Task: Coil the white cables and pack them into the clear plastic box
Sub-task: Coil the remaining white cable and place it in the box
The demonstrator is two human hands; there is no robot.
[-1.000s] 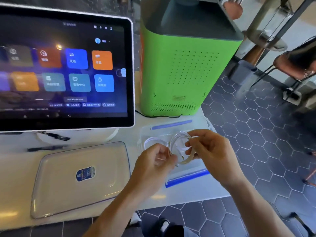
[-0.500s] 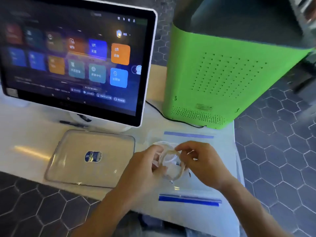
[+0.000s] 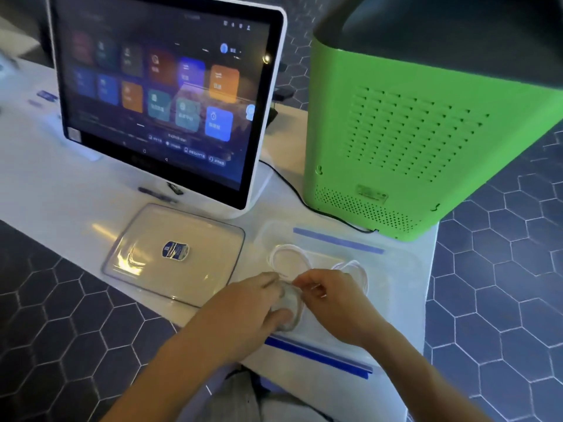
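Holding one coiled white cable (image 3: 288,303) low over the clear plastic box (image 3: 405,269), left hand (image 3: 253,309) and right hand (image 3: 335,303) keep their fingers pinched on it, apparently so the loops stay together.

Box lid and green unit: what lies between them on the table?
Head view: the open clear box with two coiled cables inside, and a black cord running behind it.

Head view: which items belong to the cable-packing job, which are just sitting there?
Job:
- clear box
- coiled cable inside it
- second coil inside it
- coil in hand, held by left hand and right hand
- lid, off, left of the box

Lying about:
- touchscreen
- green machine
- black cord
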